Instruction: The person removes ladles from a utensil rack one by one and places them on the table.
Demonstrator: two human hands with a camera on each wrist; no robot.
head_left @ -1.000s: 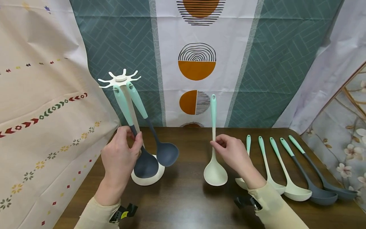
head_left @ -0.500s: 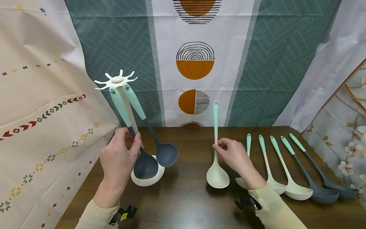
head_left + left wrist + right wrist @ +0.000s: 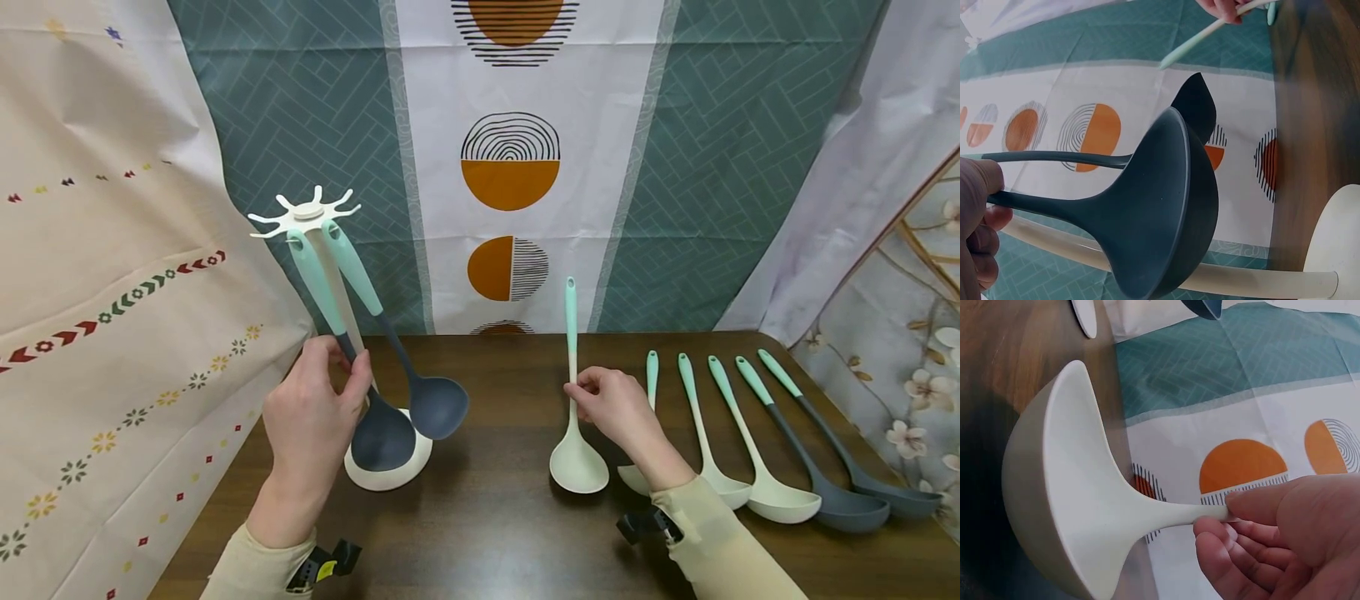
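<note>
My left hand (image 3: 315, 421) pinches the shaft of a dark grey ladle (image 3: 384, 437) whose mint handle is at an arm of the white utensil stand (image 3: 306, 212). A second dark grey ladle (image 3: 438, 407) hangs from the stand just to its right. In the left wrist view, the held ladle's bowl (image 3: 1154, 206) fills the middle, overlapping the other one. My right hand (image 3: 618, 404) pinches the thin shaft of a cream ladle (image 3: 579, 462), held upright with its bowl low and mint handle up. The right wrist view shows the cream bowl (image 3: 1079, 487) close, thumb and fingers on its shaft.
Right of my right hand, several ladles lie in a row: cream ones (image 3: 783, 502), one partly behind my wrist, and dark grey ones (image 3: 851, 510). The stand's round white base (image 3: 382, 479) rests on the brown table (image 3: 480, 533). Patterned cloths (image 3: 510, 183) surround it.
My right hand has moved slightly right and down with the cream ladle. My left hand keeps its pinch on the dark grey ladle at the stand. The camera view shifted a little.
</note>
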